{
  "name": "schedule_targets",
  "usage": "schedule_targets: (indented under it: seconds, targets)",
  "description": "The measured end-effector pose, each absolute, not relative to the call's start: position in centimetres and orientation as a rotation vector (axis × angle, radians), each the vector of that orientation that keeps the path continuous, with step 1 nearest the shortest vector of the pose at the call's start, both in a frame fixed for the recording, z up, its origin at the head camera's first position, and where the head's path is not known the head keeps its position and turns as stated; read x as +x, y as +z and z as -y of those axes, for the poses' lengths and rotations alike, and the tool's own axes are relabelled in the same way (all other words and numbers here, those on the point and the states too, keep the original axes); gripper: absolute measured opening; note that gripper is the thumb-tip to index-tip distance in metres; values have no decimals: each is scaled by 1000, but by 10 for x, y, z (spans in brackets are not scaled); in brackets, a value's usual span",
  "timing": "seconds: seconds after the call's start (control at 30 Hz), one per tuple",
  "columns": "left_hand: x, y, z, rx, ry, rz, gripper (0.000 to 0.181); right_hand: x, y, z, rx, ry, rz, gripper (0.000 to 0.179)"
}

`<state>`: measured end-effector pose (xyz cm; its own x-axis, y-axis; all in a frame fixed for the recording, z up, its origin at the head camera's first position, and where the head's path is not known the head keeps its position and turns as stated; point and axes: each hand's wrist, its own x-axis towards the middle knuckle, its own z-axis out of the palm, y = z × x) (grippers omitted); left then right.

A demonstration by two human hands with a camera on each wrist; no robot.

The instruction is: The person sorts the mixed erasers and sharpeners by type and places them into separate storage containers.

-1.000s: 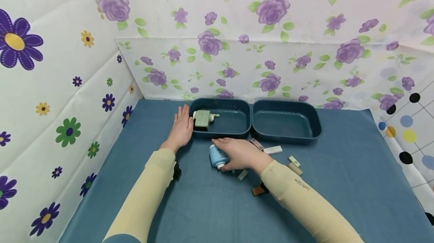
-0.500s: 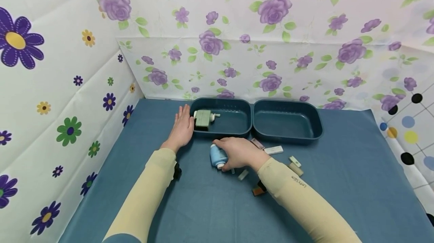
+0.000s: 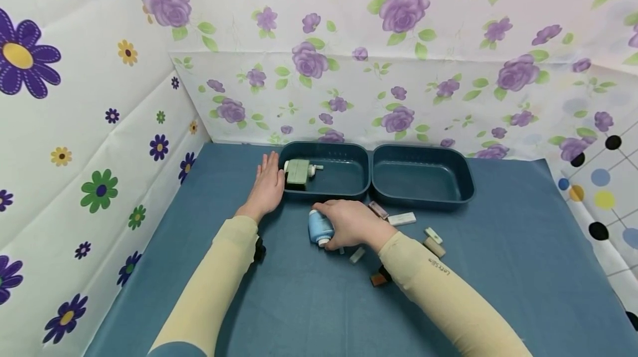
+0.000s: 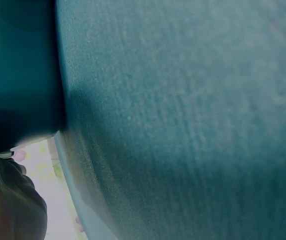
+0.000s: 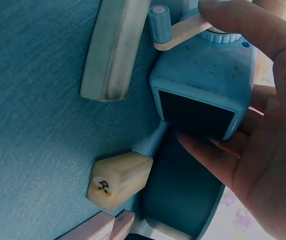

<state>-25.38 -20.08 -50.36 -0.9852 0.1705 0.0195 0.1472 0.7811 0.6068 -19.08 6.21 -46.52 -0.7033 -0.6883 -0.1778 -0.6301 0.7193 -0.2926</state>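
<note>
My right hand (image 3: 354, 222) grips a light blue hand-crank pencil sharpener (image 3: 320, 228) just in front of the left tray. In the right wrist view the thumb lies by the crank of the blue sharpener (image 5: 203, 75), with fingers round the far side. My left hand (image 3: 266, 186), fingers straight, rests along the left end of the left dark teal tray (image 3: 349, 197). Inside that tray, at its left end, lies a green pencil sharpener (image 3: 298, 173) with its crank side facing right. The left wrist view holds mostly tablecloth, the tray wall (image 4: 20, 75) and part of the hand (image 4: 15, 200).
A second teal tray (image 3: 423, 200) adjoins on the right. Erasers lie about the right hand: a pink one (image 3: 377, 210), a white one (image 3: 401, 218), a beige one (image 3: 433, 247), a pale green one (image 3: 356, 255). An orange-brown block (image 3: 377, 279) sits under the right forearm.
</note>
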Motion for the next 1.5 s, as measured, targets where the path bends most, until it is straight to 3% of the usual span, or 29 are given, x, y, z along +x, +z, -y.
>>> schedule_targets:
  seconds: [1.5]
  targets:
    - [-253,-503,200,251,968,-2930,62,-192,-472,-65,-1001,-411,-2652,91]
